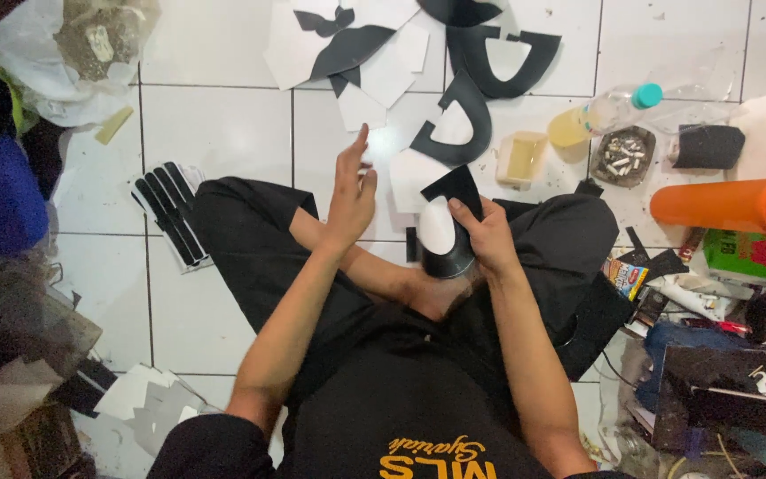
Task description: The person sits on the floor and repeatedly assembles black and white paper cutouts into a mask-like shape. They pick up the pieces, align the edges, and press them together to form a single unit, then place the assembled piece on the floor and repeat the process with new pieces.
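Two bare hands are working over a white tiled floor [214,133], above the crossed legs of a person sitting in black clothes. The right hand [488,235] is gripping a curved black cutout [450,222] with a white piece laid on it, thumb pressing its upper edge, fingers wrapping behind. The left hand [352,191] is hovering just left of that cutout, open, fingers stretched upward and holding nothing.

Taking the held cutout as the landmark: just above it, a second black U-shaped piece [458,124] is lying on the tiles, and farther above, more black pieces [503,53] and white paper shapes [383,62] are spreading out. Up and right of it, a small clear tub [523,158] of yellowish liquid is sitting beside an ashtray [622,156] and a lying plastic bottle [600,113] with a teal cap. Far right, an orange cylinder [724,206] is lying on its side. Well left of it, a bundle of black strips [168,213] is resting on the floor.
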